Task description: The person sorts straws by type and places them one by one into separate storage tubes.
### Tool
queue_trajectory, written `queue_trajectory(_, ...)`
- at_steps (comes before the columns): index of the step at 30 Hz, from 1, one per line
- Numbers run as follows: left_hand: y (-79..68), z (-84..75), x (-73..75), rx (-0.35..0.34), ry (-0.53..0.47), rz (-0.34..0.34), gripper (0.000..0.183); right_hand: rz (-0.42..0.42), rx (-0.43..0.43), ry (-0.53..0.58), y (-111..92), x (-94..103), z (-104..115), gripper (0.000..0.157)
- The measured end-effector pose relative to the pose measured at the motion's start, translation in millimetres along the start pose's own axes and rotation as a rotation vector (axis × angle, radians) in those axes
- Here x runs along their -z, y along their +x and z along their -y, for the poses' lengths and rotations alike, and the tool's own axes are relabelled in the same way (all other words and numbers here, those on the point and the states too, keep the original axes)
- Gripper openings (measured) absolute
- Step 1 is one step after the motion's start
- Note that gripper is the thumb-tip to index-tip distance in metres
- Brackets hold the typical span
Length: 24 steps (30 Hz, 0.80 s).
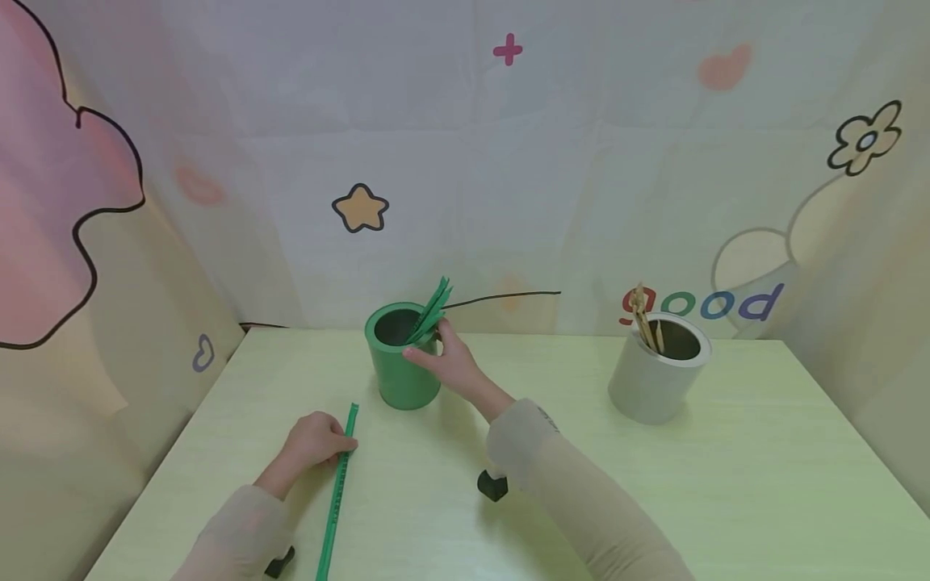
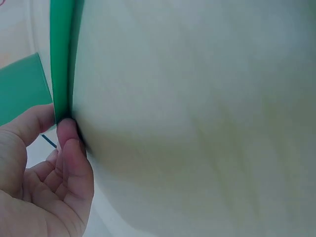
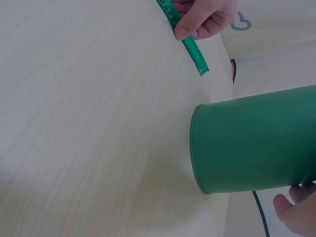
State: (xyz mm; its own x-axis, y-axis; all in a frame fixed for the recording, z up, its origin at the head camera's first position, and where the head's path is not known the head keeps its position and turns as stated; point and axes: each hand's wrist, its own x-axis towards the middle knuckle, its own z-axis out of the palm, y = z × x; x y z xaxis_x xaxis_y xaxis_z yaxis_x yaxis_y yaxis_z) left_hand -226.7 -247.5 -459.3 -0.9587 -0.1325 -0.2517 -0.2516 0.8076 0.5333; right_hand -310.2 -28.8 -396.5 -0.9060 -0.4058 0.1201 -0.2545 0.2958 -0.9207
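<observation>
My left hand [image 1: 317, 440] pinches a long, thin green packet [image 1: 336, 502] between thumb and fingers, over the table's left front part. Dark print runs along the packet, and its far end sticks out past the fingertips. Farther back stands a green cylindrical pot [image 1: 404, 379], with several similar green packets [image 1: 430, 313] leaning out of its right side. My right hand [image 1: 456, 361] holds the pot at its right rim, thumb in front and fingers behind, close to those packets. In the right wrist view, curled fingers [image 3: 296, 210] rest against the pot's side.
To the right on the pale wooden table [image 1: 726, 500] stands a white cylindrical pot [image 1: 647, 387] with several wooden sticks [image 1: 643, 319] in it. A printed cloth backdrop [image 1: 465, 161] rises behind the table and at both sides.
</observation>
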Motion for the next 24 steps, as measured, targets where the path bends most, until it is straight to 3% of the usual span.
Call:
queue_trajectory(14,-0.1,-1.0,-2.2,-0.015,0.010,0.004,0.029,-0.006,-0.023,0.040,0,0.4,2,0.068)
queue_trajectory(19,-2.6,-0.2,5.9,-0.053,-0.112,-0.027,0.023,-0.009,-0.015,0.063,1,0.5,0,0.068)
queue_trajectory(24,-2.1,0.8,19.7,-0.114,-0.303,-0.056,0.015,-0.007,-0.029,0.069,2,1.5,-1,0.070)
